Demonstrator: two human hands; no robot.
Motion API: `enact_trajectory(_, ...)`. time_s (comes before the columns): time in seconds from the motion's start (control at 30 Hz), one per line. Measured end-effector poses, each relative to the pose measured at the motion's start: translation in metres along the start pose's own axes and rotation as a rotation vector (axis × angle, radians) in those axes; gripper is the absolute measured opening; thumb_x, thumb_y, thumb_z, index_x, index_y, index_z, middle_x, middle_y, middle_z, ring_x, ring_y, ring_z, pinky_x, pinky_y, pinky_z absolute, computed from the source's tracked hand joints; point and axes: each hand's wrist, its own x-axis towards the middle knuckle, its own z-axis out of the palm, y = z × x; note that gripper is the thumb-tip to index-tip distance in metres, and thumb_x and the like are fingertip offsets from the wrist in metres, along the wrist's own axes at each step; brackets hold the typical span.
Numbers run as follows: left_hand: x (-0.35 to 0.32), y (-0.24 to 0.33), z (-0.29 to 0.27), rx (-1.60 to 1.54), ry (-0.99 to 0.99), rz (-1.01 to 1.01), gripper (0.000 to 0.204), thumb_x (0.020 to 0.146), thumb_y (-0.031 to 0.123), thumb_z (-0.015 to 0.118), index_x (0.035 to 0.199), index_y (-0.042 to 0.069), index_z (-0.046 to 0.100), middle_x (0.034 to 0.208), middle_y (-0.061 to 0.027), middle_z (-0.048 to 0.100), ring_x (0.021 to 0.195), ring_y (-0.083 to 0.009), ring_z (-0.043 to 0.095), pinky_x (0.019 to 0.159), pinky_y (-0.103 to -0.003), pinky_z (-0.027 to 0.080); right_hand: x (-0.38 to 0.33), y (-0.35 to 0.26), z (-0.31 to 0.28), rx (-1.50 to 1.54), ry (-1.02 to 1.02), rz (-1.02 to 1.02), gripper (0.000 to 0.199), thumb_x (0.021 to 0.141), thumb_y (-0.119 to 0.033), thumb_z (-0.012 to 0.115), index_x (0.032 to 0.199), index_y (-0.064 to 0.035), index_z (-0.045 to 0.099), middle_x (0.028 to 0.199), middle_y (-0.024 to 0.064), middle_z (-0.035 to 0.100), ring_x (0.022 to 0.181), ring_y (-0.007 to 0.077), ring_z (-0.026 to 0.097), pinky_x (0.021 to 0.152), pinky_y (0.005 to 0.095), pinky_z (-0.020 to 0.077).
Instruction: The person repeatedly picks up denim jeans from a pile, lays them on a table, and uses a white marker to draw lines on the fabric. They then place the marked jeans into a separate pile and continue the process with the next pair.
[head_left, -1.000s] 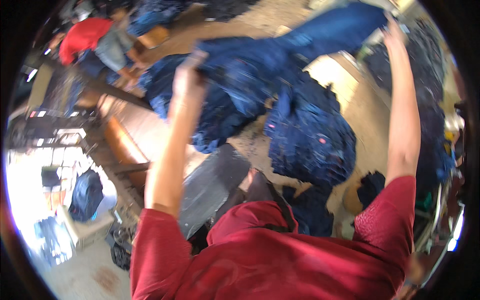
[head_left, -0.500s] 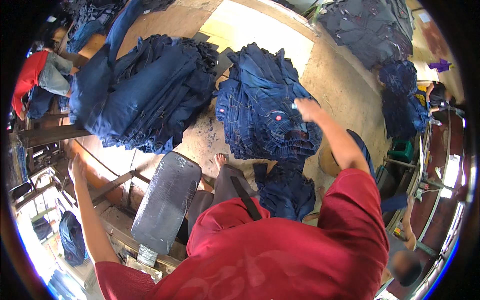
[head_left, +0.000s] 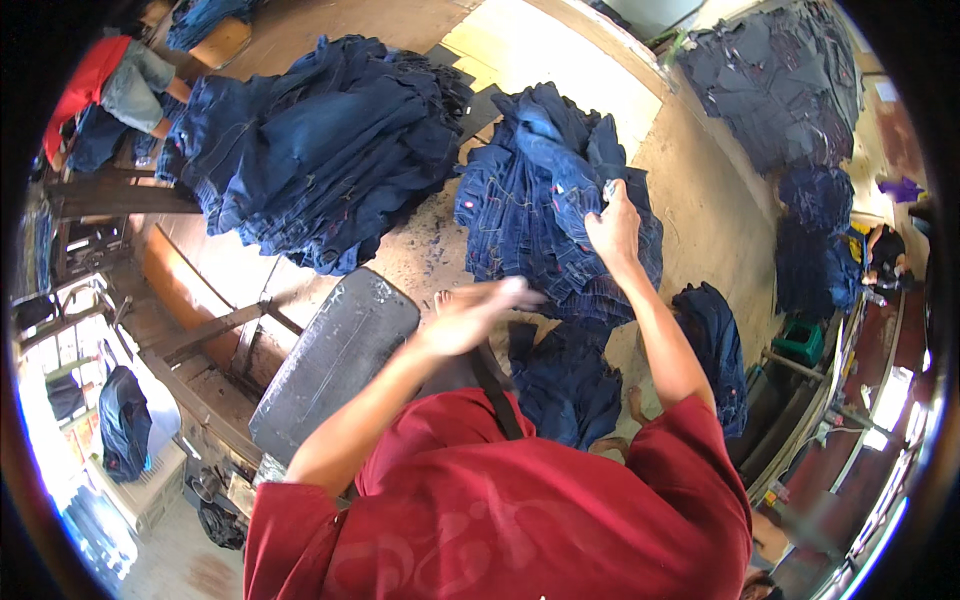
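Gripping small shiny tool (head_left: pixel 609 190) in right hand (head_left: pixel 614 228) at jeans (head_left: pixel 553 155) atop pile (head_left: pixel 490 220); cannot tell if pinching jeans too. Hovering left hand (head_left: pixel 478 315) unclenched, blurred, apparently empty. Smooth folds flat, keeping tool clear.

It's a garment workshop, by the look of it! Jeans (head_left: pixel 500 225) stacked thick at the right hand (head_left: pixel 612 230), a bigger heap (head_left: pixel 315 150) beyond the left hand (head_left: pixel 480 308), greyish cloth (head_left: pixel 765 85) piled far right of the right hand, so much of it on the floor (head_left: pixel 715 235)! And left of the left hand: rough timber (head_left: pixel 215 332), a scuffed black slab (head_left: pixel 335 365), a co-worker (head_left: pixel 95 85) bent low by more denim (head_left: pixel 97 142)!
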Motion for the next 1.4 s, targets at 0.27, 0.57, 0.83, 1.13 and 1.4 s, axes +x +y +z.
enact_trajectory(0.27, 0.094, 0.006, -0.022, -1.451, 0.412, 0.215, 0.046, 0.112, 0.047, 0.057, 0.131, 0.008, 0.072, 0.138, -0.0110, 0.074, 0.125, -0.0304, 0.069, 0.118, -0.051, 0.047, -0.087, -0.130, 0.016, 0.146, 0.086, -0.499, 0.054, 0.068, 0.011, 0.077, 0.116, -0.0002, 0.055, 0.114, 0.0217, 0.062, 0.106, 0.0433, 0.066, 0.093, 0.0503, 0.0552)
enact_trajectory(0.57, -0.137, -0.111, -0.084, -1.307, 1.008, 0.077, 0.040, 0.115, 0.033, 0.056, 0.144, 0.007, 0.064, 0.143, -0.0118, 0.071, 0.126, -0.0289, 0.070, 0.114, -0.050, 0.053, -0.266, -0.190, 0.094, 0.377, -0.626, -0.678, 0.050, 0.079, -0.014, 0.089, 0.112, -0.0022, 0.054, 0.127, 0.0230, 0.055, 0.107, 0.0445, 0.068, 0.088, 0.0493, 0.0597)
enact_trajectory(0.83, -0.341, -0.221, -0.112, -1.062, 1.403, 0.162, 0.044, 0.116, 0.032, 0.054, 0.147, 0.002, 0.060, 0.140, -0.0162, 0.072, 0.122, -0.0314, 0.073, 0.109, -0.050, 0.057, -0.247, -0.186, 0.131, 0.908, -0.488, 0.197, 0.035, 0.103, -0.038, 0.077, 0.103, -0.0054, 0.066, 0.085, 0.0024, 0.073, 0.074, 0.0170, 0.071, 0.070, 0.0351, 0.0599)
enact_trajectory(1.13, -0.414, -0.276, -0.156, -0.839, 1.688, -0.271, 0.048, 0.109, 0.035, 0.068, 0.139, -0.002, 0.064, 0.127, -0.0164, 0.076, 0.103, -0.0320, 0.077, 0.093, -0.047, 0.062, -0.181, -0.156, 0.182, 1.701, -0.914, 1.398, 0.109, 0.095, -0.088, 0.051, 0.167, -0.0071, 0.035, 0.171, 0.0188, 0.041, 0.152, 0.0413, 0.045, 0.127, 0.0626, 0.0331)
enact_trajectory(1.4, -0.272, -0.143, -0.099, 1.053, 1.352, 0.005, 0.049, 0.085, 0.016, 0.086, 0.129, 0.006, 0.068, 0.133, -0.0191, 0.070, 0.129, -0.0399, 0.062, 0.113, -0.051, 0.048, -0.051, -0.114, 0.201, 1.524, -0.049, 0.911, 0.039, 0.094, -0.029, 0.087, 0.123, -0.0054, 0.073, 0.125, 0.0133, 0.075, 0.108, 0.0351, 0.073, 0.097, 0.0569, 0.0601)
